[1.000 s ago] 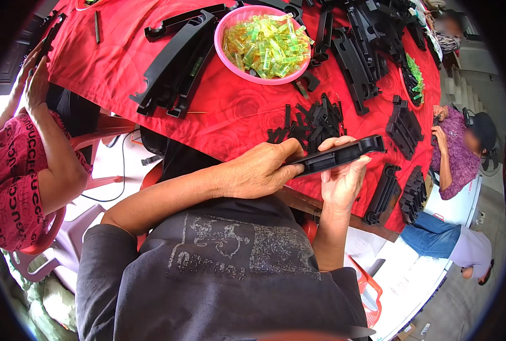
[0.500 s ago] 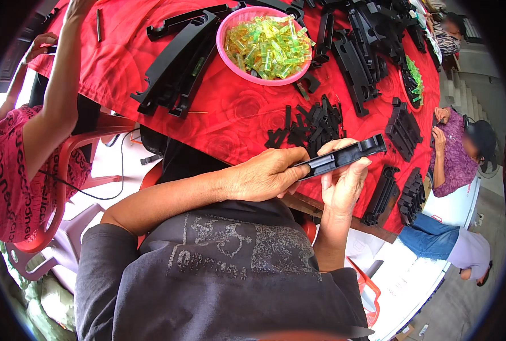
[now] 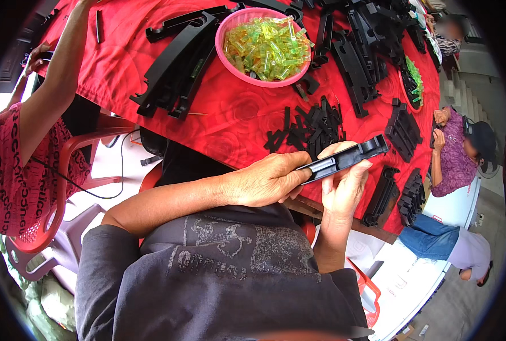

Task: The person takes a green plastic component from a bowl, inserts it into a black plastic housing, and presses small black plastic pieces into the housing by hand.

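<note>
A long, hollow black plastic part lies across both my hands just above the table's near edge, its far end tilted up to the right. My left hand is closed around its left end, with the thumb along the upper side. From below and behind, my right hand supports the middle and grips it between fingers and thumb. A paler grey strip shows inside the part's channel beside my left thumb. Beyond my hands, a pile of small black strips lies on the red tablecloth.
A pink basket holds yellow-green clear pieces. Long black parts lie left of it, and more black parts are heaped to the right. One person's arm reaches in at left; another person sits at right. A red chair stands left.
The black part has shifted slightly to the right, and more of the pale strip inside shows by my left thumb. The person at left has moved their arms a little.
</note>
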Action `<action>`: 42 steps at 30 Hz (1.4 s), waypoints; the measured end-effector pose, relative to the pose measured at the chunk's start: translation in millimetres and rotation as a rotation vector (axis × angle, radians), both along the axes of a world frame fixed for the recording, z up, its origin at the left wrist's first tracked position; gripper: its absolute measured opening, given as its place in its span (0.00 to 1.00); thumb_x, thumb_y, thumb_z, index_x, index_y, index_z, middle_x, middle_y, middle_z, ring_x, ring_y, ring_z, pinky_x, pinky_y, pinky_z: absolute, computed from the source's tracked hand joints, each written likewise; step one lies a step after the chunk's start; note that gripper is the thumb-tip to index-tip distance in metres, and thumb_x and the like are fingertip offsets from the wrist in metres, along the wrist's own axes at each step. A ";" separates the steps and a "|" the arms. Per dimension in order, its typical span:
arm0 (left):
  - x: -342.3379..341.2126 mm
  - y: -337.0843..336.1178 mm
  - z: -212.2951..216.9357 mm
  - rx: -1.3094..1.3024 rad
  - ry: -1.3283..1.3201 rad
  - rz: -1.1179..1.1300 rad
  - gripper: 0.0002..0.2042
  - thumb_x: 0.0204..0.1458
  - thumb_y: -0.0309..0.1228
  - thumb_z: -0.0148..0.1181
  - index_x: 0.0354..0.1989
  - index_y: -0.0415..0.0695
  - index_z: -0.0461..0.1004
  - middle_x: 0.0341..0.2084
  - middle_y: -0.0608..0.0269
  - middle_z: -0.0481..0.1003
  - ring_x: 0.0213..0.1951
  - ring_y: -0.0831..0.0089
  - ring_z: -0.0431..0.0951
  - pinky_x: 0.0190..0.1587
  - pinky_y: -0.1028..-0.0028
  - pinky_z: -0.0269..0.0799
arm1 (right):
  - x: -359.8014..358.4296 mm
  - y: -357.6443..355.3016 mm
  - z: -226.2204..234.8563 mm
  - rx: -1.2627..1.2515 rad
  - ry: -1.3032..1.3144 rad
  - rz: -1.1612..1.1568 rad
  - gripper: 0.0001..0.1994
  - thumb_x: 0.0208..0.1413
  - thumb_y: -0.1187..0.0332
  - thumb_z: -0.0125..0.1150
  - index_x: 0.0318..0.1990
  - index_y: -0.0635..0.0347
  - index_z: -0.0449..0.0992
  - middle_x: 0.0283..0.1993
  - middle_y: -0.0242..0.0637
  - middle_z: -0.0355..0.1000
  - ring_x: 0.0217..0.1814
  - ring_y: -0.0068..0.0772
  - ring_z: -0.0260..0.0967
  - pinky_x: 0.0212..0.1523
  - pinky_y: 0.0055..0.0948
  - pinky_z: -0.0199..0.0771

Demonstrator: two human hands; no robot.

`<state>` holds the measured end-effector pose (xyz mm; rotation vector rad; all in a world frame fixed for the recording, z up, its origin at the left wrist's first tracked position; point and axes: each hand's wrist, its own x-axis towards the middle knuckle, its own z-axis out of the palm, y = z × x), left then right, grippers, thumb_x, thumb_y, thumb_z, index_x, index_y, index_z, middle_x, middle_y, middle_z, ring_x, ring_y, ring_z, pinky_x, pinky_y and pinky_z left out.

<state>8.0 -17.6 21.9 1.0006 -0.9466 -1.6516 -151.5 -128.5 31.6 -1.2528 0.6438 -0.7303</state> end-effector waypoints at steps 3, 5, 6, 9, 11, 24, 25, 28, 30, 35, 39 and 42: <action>1.2 0.0 2.4 -0.002 -0.031 0.008 0.14 0.70 0.37 0.40 0.48 0.38 0.65 0.20 0.69 0.68 0.23 0.81 0.67 0.29 0.75 0.65 | -0.6 -0.4 0.0 0.004 0.009 0.004 0.33 0.61 0.34 0.48 0.43 0.63 0.70 0.35 0.43 0.74 0.18 0.16 0.60 0.12 0.13 0.49; -0.1 -0.2 2.0 -0.004 -0.047 0.015 0.15 0.70 0.37 0.40 0.49 0.37 0.66 0.19 0.69 0.68 0.23 0.81 0.68 0.28 0.75 0.65 | -1.3 -0.6 -0.1 0.009 0.015 0.010 0.33 0.61 0.34 0.48 0.43 0.63 0.70 0.35 0.43 0.74 0.18 0.17 0.61 0.12 0.13 0.49; -0.8 -0.6 2.1 -0.007 -0.063 0.022 0.15 0.70 0.38 0.39 0.49 0.37 0.66 0.19 0.69 0.68 0.22 0.80 0.68 0.27 0.75 0.66 | -1.4 -0.6 -0.3 0.001 0.006 0.016 0.33 0.61 0.35 0.47 0.43 0.63 0.70 0.35 0.43 0.74 0.18 0.17 0.60 0.12 0.14 0.50; 0.1 -0.3 2.0 0.000 -0.069 0.016 0.17 0.70 0.39 0.39 0.51 0.37 0.67 0.17 0.69 0.68 0.21 0.80 0.69 0.26 0.75 0.66 | -0.1 2.4 -0.1 -0.011 0.021 0.033 0.33 0.62 0.35 0.47 0.44 0.64 0.70 0.35 0.44 0.74 0.16 0.17 0.59 0.11 0.14 0.50; -1.3 -1.2 2.8 -0.010 -0.068 0.042 0.16 0.70 0.38 0.40 0.45 0.36 0.67 0.17 0.66 0.69 0.20 0.76 0.71 0.25 0.72 0.68 | 1.4 3.5 -0.9 -0.013 0.036 0.025 0.34 0.62 0.35 0.46 0.44 0.65 0.70 0.35 0.46 0.74 0.14 0.17 0.57 0.10 0.15 0.50; -9.7 -2.7 6.5 0.025 0.003 0.073 0.17 0.70 0.38 0.42 0.41 0.35 0.68 0.16 0.64 0.69 0.19 0.74 0.73 0.24 0.70 0.72 | -0.7 6.0 -0.4 0.000 0.003 0.025 0.33 0.64 0.36 0.44 0.43 0.65 0.70 0.36 0.46 0.73 0.13 0.17 0.55 0.11 0.16 0.51; -9.8 -3.0 6.4 0.025 0.003 0.072 0.17 0.70 0.38 0.42 0.41 0.35 0.68 0.16 0.64 0.69 0.19 0.74 0.73 0.24 0.70 0.72 | -1.0 6.4 -0.4 0.000 0.003 0.025 0.33 0.64 0.36 0.44 0.43 0.65 0.70 0.36 0.46 0.73 0.13 0.17 0.55 0.11 0.16 0.51; -10.1 -2.2 5.7 0.056 0.026 0.064 0.18 0.70 0.40 0.42 0.42 0.34 0.69 0.16 0.64 0.69 0.19 0.74 0.73 0.24 0.71 0.71 | -1.3 7.2 -1.7 -0.007 0.010 0.038 0.33 0.64 0.36 0.44 0.44 0.65 0.70 0.36 0.45 0.73 0.14 0.16 0.55 0.12 0.15 0.51; -10.4 -2.8 5.7 0.061 0.034 0.059 0.19 0.70 0.42 0.42 0.43 0.34 0.70 0.17 0.65 0.69 0.19 0.75 0.73 0.23 0.72 0.71 | -1.9 6.0 -1.9 -0.014 0.003 0.065 0.33 0.64 0.36 0.44 0.45 0.65 0.70 0.36 0.43 0.72 0.17 0.18 0.60 0.11 0.15 0.49; -12.2 -3.7 4.0 0.082 0.061 0.040 0.22 0.70 0.45 0.42 0.42 0.35 0.72 0.16 0.67 0.68 0.18 0.78 0.71 0.22 0.73 0.69 | -6.4 7.3 -4.4 -0.007 0.004 0.076 0.32 0.64 0.37 0.45 0.45 0.64 0.70 0.37 0.42 0.71 0.30 0.26 0.69 0.21 0.19 0.63; -14.3 -2.9 -0.1 0.081 0.087 0.039 0.25 0.70 0.48 0.40 0.39 0.35 0.73 0.13 0.69 0.66 0.16 0.80 0.68 0.20 0.74 0.66 | -5.3 8.7 -3.9 -0.029 0.012 0.075 0.31 0.65 0.37 0.45 0.44 0.63 0.69 0.37 0.42 0.70 0.38 0.32 0.70 0.36 0.26 0.71; -15.4 -2.9 -0.5 0.098 0.102 0.038 0.26 0.70 0.49 0.40 0.40 0.35 0.73 0.12 0.69 0.65 0.15 0.81 0.67 0.18 0.74 0.65 | -5.7 9.4 -1.7 -0.031 0.019 0.090 0.31 0.65 0.37 0.45 0.45 0.63 0.69 0.37 0.41 0.70 0.36 0.30 0.70 0.29 0.22 0.69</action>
